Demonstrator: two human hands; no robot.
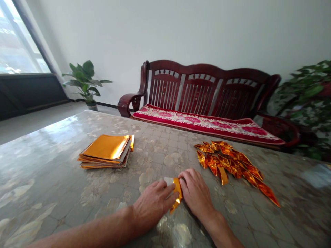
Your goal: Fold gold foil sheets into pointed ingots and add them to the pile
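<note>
My left hand (153,204) and my right hand (195,192) lie side by side on the table, both pressing on one partly folded sheet of gold foil paper (177,195) between them. Its white back (168,180) shows at the top edge. The fingers of both hands are curled down onto the paper. A stack of flat gold foil sheets (107,151) lies to the left, beyond my left hand. A pile of folded gold foil pieces (232,164) lies to the right, just past my right hand.
The table (51,179) has a glossy patterned top. Behind it stands a dark red wooden bench (204,93) with a red cushion. A potted plant (85,82) is by the window at the left, another plant (307,100) at the right.
</note>
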